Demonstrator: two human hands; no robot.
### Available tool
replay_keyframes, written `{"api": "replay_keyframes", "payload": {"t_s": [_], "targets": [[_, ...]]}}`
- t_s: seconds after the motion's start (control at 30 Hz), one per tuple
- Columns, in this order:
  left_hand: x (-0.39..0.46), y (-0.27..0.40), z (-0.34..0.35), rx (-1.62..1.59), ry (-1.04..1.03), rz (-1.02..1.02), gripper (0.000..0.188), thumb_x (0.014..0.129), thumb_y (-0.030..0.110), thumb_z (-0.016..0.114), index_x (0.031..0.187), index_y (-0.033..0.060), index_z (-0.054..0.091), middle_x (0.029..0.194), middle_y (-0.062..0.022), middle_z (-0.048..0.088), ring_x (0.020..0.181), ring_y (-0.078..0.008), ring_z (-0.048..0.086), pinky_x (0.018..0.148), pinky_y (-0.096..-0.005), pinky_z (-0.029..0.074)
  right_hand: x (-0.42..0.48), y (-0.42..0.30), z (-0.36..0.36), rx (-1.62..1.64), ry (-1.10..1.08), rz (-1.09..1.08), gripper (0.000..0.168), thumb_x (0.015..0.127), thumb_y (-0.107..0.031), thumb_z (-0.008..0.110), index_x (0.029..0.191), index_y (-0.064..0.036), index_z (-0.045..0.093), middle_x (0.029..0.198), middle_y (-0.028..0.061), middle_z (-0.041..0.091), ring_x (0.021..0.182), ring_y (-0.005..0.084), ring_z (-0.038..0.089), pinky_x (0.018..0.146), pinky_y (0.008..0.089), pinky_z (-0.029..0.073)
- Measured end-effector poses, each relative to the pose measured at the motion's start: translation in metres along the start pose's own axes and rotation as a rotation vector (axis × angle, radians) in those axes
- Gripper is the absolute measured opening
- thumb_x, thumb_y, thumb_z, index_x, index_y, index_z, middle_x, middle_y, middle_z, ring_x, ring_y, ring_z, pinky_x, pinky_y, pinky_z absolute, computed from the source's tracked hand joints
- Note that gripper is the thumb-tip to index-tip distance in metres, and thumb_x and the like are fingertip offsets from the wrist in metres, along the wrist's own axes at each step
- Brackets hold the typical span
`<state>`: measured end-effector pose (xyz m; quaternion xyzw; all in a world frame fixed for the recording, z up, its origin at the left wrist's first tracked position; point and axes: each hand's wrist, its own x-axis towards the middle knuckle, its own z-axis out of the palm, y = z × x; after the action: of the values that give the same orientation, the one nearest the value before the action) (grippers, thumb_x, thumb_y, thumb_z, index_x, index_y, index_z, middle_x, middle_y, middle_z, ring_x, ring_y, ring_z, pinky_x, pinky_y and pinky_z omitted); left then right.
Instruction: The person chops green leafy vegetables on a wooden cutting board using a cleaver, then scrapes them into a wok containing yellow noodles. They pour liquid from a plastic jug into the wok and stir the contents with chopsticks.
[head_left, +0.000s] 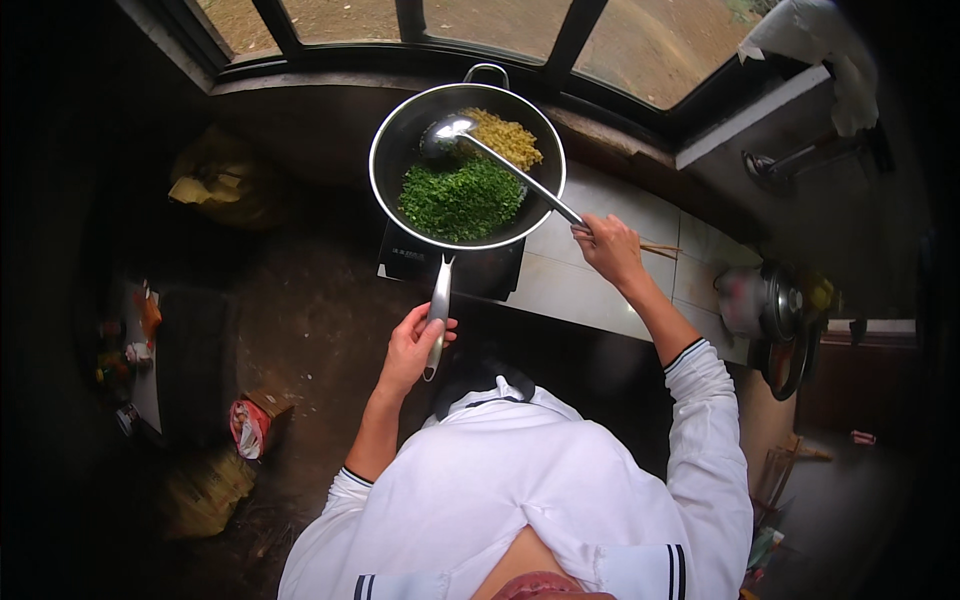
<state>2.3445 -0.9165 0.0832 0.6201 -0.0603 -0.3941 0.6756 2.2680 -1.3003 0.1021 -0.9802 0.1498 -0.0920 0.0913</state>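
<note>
My left hand (416, 343) is closed around the metal handle (441, 296) of a deep frying pan (392, 199). The pan sits over a black induction cooktop (480, 271). Chopped green herbs or leaves (460, 201) fill the pan's near part, and a yellow crumbly food (504, 139) lies at its far right. My right hand (611, 247) grips a steel ladle (517, 171), whose bowl is inside the pan at the left of the yellow food. Thin wooden chopsticks (660, 248) show just beyond my right hand; whether the hand holds them too, I cannot tell.
A white tiled counter (577, 289) extends to the right, with a rice cooker (761, 300) at its far end. Behind the pan runs a dark window frame (480, 60). On the left are a plastic bag (217, 184), a red bag in a box (250, 427) and a yellow sack (210, 491).
</note>
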Motion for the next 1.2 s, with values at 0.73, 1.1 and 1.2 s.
{"api": "replay_keyframes", "payload": {"t_s": [0.73, 1.1, 1.2], "targets": [[0.020, -0.220, 0.064, -0.020, 0.121, -0.563, 0.024, 0.105, 0.023, 0.056, 0.116, 0.0033, 0.065, 0.096, -0.0073, 0.070, 0.086, -0.0165, 0.069, 0.077, -0.0302, 0.057, -0.051, 0.033, -0.063, 0.180, 0.326, 0.037, 0.018, 0.090, -0.026, 0.073, 0.096, -0.010, 0.072, 0.086, 0.0076, 0.070, 0.081, 0.0275, 0.070, 0.067, 0.0410, 0.056], [0.109, -0.368, 0.165, 0.939, 0.073, -0.387, 0.034, 0.095, 0.022, 0.067, 0.125, 0.0059, 0.070, 0.124, -0.0149, 0.071, 0.114, -0.0342, 0.067, 0.099, -0.0434, 0.052, -0.435, 0.142, -0.006, 0.353, 0.129, 0.751, 0.010, 0.094, -0.012, 0.070, 0.092, -0.003, 0.070, 0.078, 0.0181, 0.066, 0.069, 0.0336, 0.068, 0.061, 0.0394, 0.051], [0.142, -0.395, 0.189, 0.952, -0.025, -0.296, 0.037, 0.099, 0.025, 0.059, 0.131, 0.0069, 0.066, 0.138, -0.0184, 0.062, 0.130, -0.0362, 0.057, 0.107, -0.0445, 0.046, -0.573, 0.138, 0.026, 0.256, -0.149, 1.061, 0.032, 0.098, -0.027, 0.062, 0.081, 0.000, 0.064, 0.072, 0.0234, 0.064, 0.068, 0.0449, 0.064, 0.060, 0.0503, 0.048]]}}
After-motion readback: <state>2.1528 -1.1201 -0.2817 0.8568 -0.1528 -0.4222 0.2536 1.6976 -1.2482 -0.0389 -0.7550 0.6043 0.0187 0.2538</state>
